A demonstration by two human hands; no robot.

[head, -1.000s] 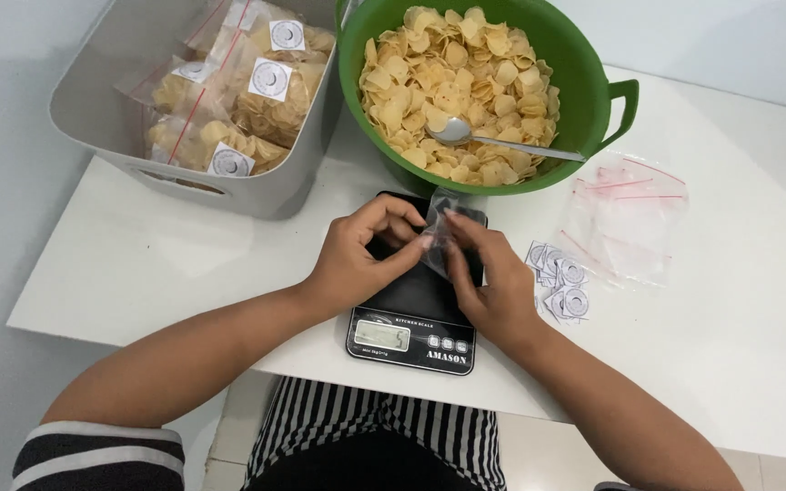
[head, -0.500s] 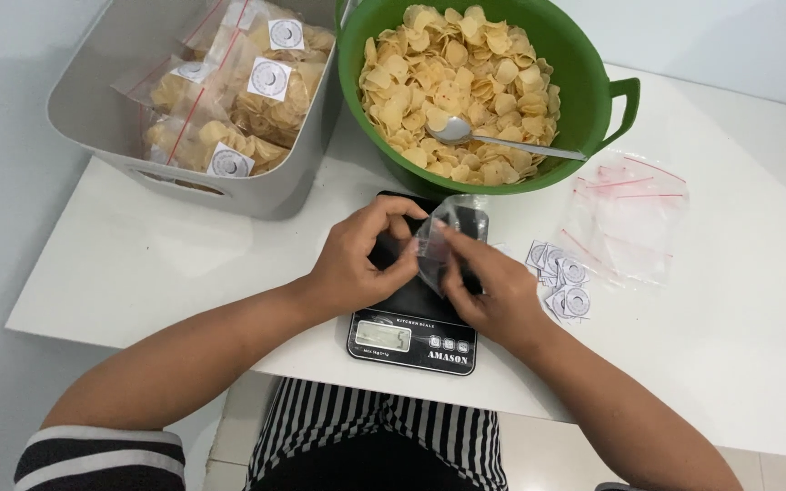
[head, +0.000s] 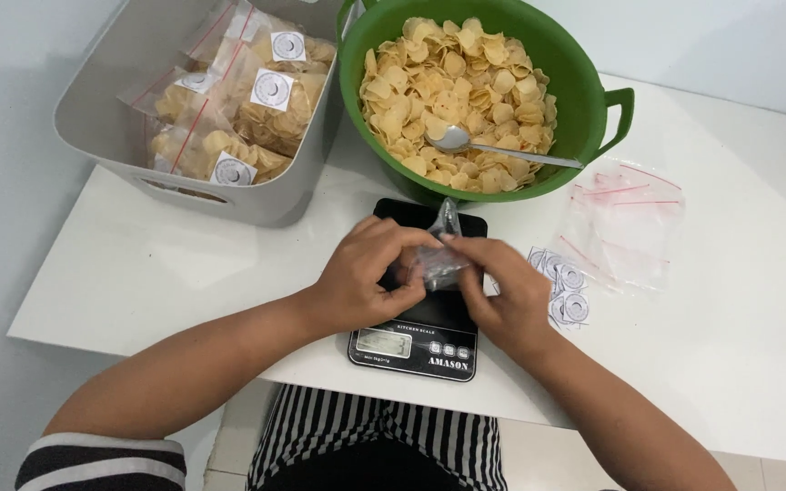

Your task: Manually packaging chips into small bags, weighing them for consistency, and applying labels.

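Left hand: the left hand (head: pixel 370 277) is held over the black kitchen scale (head: pixel 422 300), its fingers curled and pinched together on the near-left edge of a small clear plastic bag (head: pixel 438 259).
Right hand: the right hand (head: pixel 507 291) is held just beside the left, thumb and fingers clamped on the right edge of the same bag; the two hands almost touch.
Clear plastic bag: it is held crumpled between both hands, just above the scale platform, with one corner sticking up toward the green bowl (head: pixel 593 91). It cannot be told whether anything is inside it.
Kitchen scale: it is set on the white table (head: pixel 138 273) directly in front of the person, its display and buttons at the near edge, partly covered by the hands.
Green bowl: it is placed just behind the scale and is filled with pale yellow chips (head: pixel 429 73); a metal spoon (head: pixel 493 147) is laid in the chips, handle pointing right.
Grey bin: the grey bin (head: pixel 229 195) is seen at the far left, touching the bowl; filled, labelled chip bags (head: pixel 247 100) are stacked in it.
Empty bags: a pile of empty zip bags (head: pixel 625 227) with red strips is laid to the right of the scale.
Stickers: round stickers (head: pixel 568 291) are spread between the right hand and the empty bags.
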